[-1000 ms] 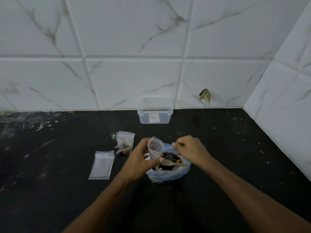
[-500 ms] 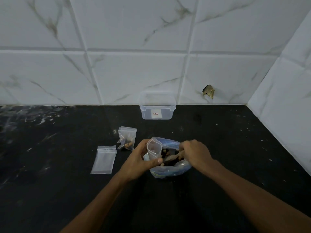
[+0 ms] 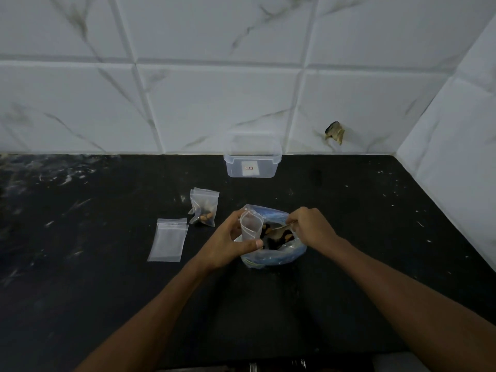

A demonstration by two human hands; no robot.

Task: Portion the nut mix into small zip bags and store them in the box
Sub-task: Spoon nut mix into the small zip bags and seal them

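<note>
A big clear-blue bag of nut mix [image 3: 279,257] stands open on the black counter. My left hand [image 3: 228,244] grips a small empty zip bag [image 3: 251,226] upright with its mouth open, right at the big bag's left rim. My right hand [image 3: 311,226] holds a wooden spoon [image 3: 281,229] whose bowl dips into the nuts. A filled small zip bag [image 3: 205,208] lies behind and to the left. An empty flat zip bag [image 3: 167,240] lies further left. The clear plastic box [image 3: 252,159] stands open at the wall.
The white tiled wall [image 3: 214,103] runs behind the counter and turns at the right corner. A chipped hole [image 3: 334,132] marks the tile right of the box. Pale scuffs cover the counter's far left [image 3: 40,178].
My right hand has lowered the spoon deeper into the nut bag. My left hand keeps the small bag in the same place. The camera has tilted down slightly.
</note>
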